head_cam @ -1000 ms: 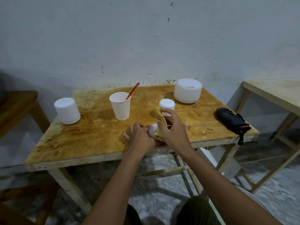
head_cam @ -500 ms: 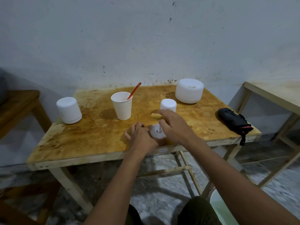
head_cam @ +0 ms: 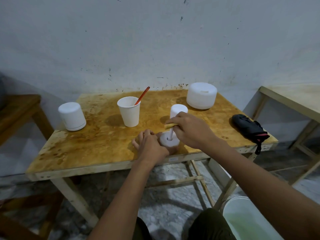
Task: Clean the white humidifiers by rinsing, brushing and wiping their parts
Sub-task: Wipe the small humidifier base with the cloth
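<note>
The white round base [head_cam: 166,144] with its thin upright stem [head_cam: 170,134] stands on the table [head_cam: 97,144], to the right of the paper cup [head_cam: 129,111] and nearer the person, close to the table's front edge. The left hand [head_cam: 150,144] grips the base from the cup's side, fingers curled against its wall and onto the tabletop. The right hand [head_cam: 192,129] comes in from the far side of the base and pinches a folded yellow cloth [head_cam: 170,125] against the top of the stem.

A white cylinder [head_cam: 178,110] stands upright just behind the cloth, level with the cup and to its right. An orange-handled brush [head_cam: 142,95] leans inside the cup. A wide white humidifier [head_cam: 201,95] sits farther right of the cup, towards the wall. A small white humidifier [head_cam: 71,116] stands well to the cup's left. A black pouch [head_cam: 249,129] lies far right of the cup at the table's edge. A bucket [head_cam: 245,220] stands on the floor, right of the cup and below table level.
</note>
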### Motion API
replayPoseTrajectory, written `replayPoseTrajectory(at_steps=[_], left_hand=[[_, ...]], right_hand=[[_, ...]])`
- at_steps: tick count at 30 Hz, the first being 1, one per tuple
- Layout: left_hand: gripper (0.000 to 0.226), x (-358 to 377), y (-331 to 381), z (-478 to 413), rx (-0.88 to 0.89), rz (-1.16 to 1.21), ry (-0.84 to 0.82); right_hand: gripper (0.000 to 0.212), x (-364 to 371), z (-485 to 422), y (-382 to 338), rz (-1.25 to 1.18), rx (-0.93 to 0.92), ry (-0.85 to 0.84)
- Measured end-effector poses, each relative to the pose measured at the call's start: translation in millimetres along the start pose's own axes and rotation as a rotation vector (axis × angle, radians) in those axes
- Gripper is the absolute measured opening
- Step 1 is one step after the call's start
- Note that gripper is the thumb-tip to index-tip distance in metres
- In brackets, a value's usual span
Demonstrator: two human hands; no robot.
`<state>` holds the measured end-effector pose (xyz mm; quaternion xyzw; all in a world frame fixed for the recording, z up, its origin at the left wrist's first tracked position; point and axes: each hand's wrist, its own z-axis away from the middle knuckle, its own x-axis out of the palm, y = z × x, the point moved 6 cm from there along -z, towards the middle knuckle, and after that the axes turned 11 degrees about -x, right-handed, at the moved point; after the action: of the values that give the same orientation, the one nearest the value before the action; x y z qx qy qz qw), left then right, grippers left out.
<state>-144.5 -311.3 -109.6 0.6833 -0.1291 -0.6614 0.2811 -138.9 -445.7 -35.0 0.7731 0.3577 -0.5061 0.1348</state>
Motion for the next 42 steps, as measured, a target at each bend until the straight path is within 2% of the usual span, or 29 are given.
replayPoseTrajectory(at_steps=[2, 5, 8, 13, 17, 22, 26, 33, 36, 39, 42], left_hand=[[0.052, 0, 1, -1, 0.010, 0.006, 0.004], [0.054, 1, 0, -1, 0.013, 0.017, 0.006], [0.051, -1, 1, 1, 0.014, 0.017, 0.028], [0.054, -3, 4, 7, 0.026, 0.017, 0.022], [0.046, -6, 5, 7, 0.015, 0.033, -0.024], [0.059, -10, 5, 4, -0.005, -0.007, -0.166], [0.062, -9, 3, 1, -0.019, -0.047, -0.218], [0.061, -9, 5, 2, -0.026, -0.055, -0.220], [0.061, -10, 6, 4, -0.024, -0.046, -0.218], [0.061, -10, 6, 4, -0.020, -0.033, -0.218], [0.065, -8, 4, 3, -0.032, -0.042, -0.213]], right_hand=[[0.032, -1, 4, 8, -0.237, 0.188, 0.107], [0.025, -2, 18, 16, -0.444, 0.393, 0.303], [0.022, 12, 33, 13, -0.521, 0.477, 0.264], [0.023, 20, 42, 6, -0.346, 0.448, 0.231], [0.023, 19, 43, 1, -0.228, 0.422, 0.170], [0.021, 19, 45, 7, -0.234, 0.449, 0.172], [0.028, 15, 43, 4, -0.194, 0.395, 0.180], [0.025, 9, 41, -1, -0.016, 0.343, 0.307], [0.027, 10, 40, -2, 0.039, 0.352, 0.287], [0.028, 11, 41, -2, 0.050, 0.353, 0.279], [0.026, 8, 41, -5, 0.041, 0.338, 0.375]])
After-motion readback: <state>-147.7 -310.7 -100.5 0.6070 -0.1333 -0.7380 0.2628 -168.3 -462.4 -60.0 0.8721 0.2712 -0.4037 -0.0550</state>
